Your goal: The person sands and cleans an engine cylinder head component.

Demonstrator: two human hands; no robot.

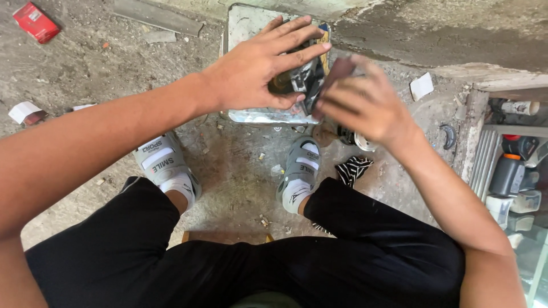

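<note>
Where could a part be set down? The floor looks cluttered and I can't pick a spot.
Bare floor lies left of the metal tray, between the red box and the left sandal; only small scraps border it. A smaller patch sits between the sandals. It is crowded under both hands, left hand and right hand, and by the striped rag and shelf.
</note>
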